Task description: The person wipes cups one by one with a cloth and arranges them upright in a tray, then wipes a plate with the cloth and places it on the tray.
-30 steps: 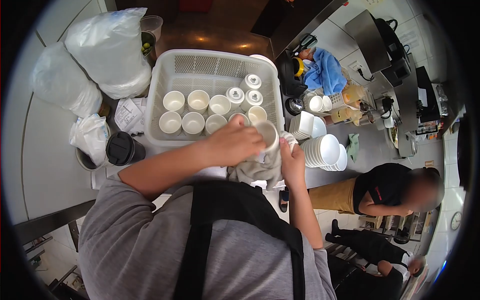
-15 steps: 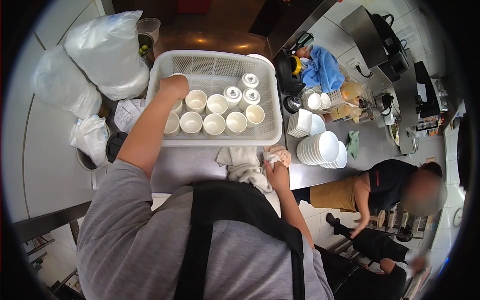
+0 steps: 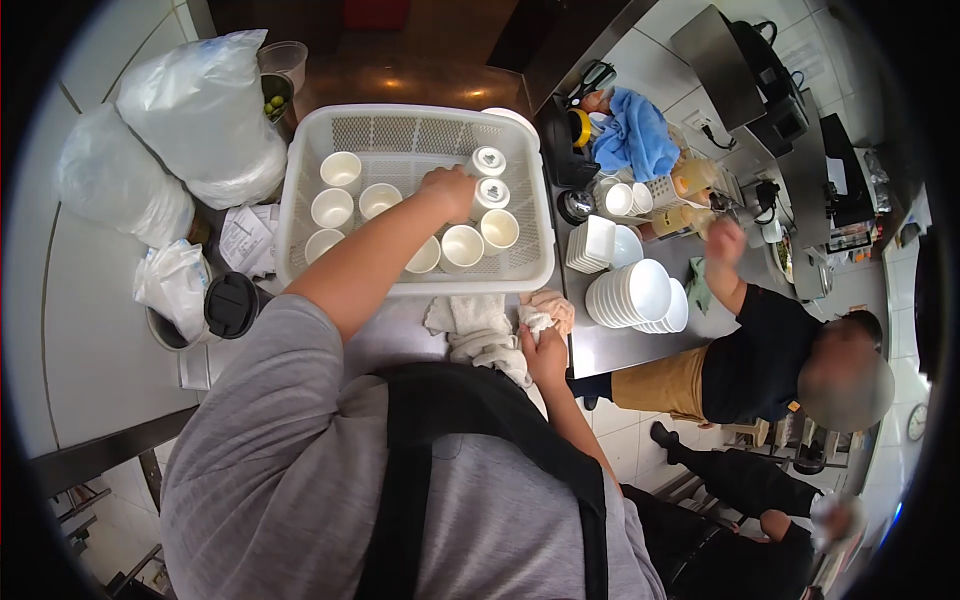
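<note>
In the head view, my left hand reaches into the white mesh basket, its fingers closed over one of the cups beside the upside-down cups. Upright white cups stand in rows to its left and below it; my forearm covers some of them. Below the basket's right corner, my right hand grips a pale cloth. A greyish cloth lies on the steel counter just left of it.
Stacked white bowls and square dishes stand right of the basket. Plastic bags and a black-lidded cup are at left. A co-worker reaches over the counter at right.
The white cup from my hands now stands at the basket's upper left. My left hand has moved right to the upside-down cups. The co-worker's arm has swung up over the counter.
</note>
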The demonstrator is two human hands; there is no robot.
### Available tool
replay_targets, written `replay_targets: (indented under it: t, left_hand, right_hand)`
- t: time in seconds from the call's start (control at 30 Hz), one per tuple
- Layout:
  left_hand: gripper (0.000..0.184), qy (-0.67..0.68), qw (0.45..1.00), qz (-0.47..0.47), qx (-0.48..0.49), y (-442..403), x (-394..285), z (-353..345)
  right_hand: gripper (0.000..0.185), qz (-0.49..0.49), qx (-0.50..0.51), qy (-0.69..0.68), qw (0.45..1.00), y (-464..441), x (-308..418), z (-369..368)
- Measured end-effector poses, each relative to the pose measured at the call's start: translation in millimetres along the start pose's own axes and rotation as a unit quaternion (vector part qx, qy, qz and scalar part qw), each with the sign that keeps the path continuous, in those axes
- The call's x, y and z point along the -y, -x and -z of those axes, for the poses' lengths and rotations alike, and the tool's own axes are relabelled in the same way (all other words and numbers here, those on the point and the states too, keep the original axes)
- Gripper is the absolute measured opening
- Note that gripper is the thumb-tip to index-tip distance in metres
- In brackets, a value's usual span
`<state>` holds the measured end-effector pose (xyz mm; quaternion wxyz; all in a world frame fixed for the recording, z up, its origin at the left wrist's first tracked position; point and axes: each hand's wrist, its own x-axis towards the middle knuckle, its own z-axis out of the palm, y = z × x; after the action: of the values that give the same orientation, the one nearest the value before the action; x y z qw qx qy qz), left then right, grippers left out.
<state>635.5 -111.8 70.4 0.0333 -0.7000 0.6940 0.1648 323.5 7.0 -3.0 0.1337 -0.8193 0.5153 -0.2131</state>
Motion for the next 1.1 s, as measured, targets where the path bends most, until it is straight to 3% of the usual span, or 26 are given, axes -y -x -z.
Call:
replay_targets:
  t: [0.07,0.1,0.13,0.17,0.2,0.27,0.4,0.47,0.53,0.57,0.6,0.67,0.7,0.73,0.8,0.87,0.93,0.97,1.0,1.03,1.07,1.1]
  left_hand:
    - [0.061,0.06,0.998,0.005,-0.016,3,4,1]
    - [0.059,0.084,0.995,0.009,-0.043,5,7,3]
    - [0.056,0.108,0.992,0.014,-0.069,10,9,7]
    - [0.055,0.116,0.984,0.008,-0.132,21,8,15]
    - [0.055,0.115,0.985,0.011,-0.13,32,6,22]
    - [0.054,0.252,0.939,-0.073,-0.221,72,-6,56]
    - [0.042,0.49,0.82,-0.287,-0.075,112,-36,52]
    - [0.035,0.545,0.758,-0.316,-0.172,139,-70,33]
    - [0.033,0.545,0.758,-0.291,-0.208,148,-72,19]
    - [0.032,0.544,0.759,-0.265,-0.241,149,-71,13]
    - [0.032,0.547,0.757,-0.263,-0.243,148,-69,10]
    - [0.034,0.624,0.738,-0.227,-0.118,143,-66,3]
    - [0.036,0.612,0.753,-0.21,-0.119,138,-69,-8]
    - [0.036,0.613,0.753,-0.209,-0.117,141,-69,-5]
    - [0.035,0.714,0.681,-0.019,0.162,147,-65,6]
    - [0.039,0.706,0.687,-0.033,0.166,151,-60,16]
    - [0.041,0.645,0.758,-0.079,0.054,156,-56,22]
    - [0.041,0.646,0.758,-0.077,0.053,153,-53,17]
    - [0.038,0.592,0.781,-0.181,-0.084,147,-49,8]
    - [0.035,0.517,0.778,-0.281,-0.218,144,-45,8]
    - [0.035,0.517,0.779,-0.28,-0.217,142,-40,9]
    - [0.032,0.481,0.746,-0.376,-0.266,140,-34,11]
  right_hand:
    - [0.034,-0.059,-0.015,-0.098,0.993,2,3,2]
    - [0.029,-0.126,0.044,-0.082,0.988,6,2,9]
    - [0.029,-0.128,0.043,-0.082,0.987,7,5,11]
    - [0.028,-0.114,-0.021,-0.171,0.978,8,10,10]
    - [0.03,-0.099,-0.084,-0.258,0.957,8,15,11]
    - [0.035,-0.079,-0.031,-0.267,0.96,-5,45,42]
    - [0.032,-0.071,-0.001,-0.5,0.863,-37,109,91]
    - [0.036,-0.057,0.026,-0.538,0.841,-40,130,99]
    - [0.041,-0.124,0.088,-0.658,0.738,-40,142,103]
    - [0.04,-0.147,0.12,-0.649,0.737,-38,142,106]
    - [0.038,-0.134,0.162,-0.564,0.799,-33,140,107]
    - [0.035,0.056,0.143,-0.29,0.945,-26,143,101]
    - [0.034,0.248,0.116,-0.052,0.96,-33,131,98]
    - [0.034,0.246,0.118,-0.052,0.961,-36,129,97]
    - [0.032,0.245,0.178,0.147,0.942,-42,129,97]
    - [0.034,0.282,0.144,0.123,0.94,-45,136,96]
    - [0.04,0.262,0.136,-0.054,0.954,-41,143,93]
    - [0.047,0.146,0.2,-0.239,0.939,-37,146,89]
    - [0.047,0.146,0.202,-0.24,0.938,-35,147,91]
    - [0.048,-0.04,0.251,-0.493,0.832,-33,150,95]
    - [0.048,-0.223,0.273,-0.69,0.632,-33,152,98]
    - [0.048,-0.253,0.273,-0.762,0.53,-36,152,101]
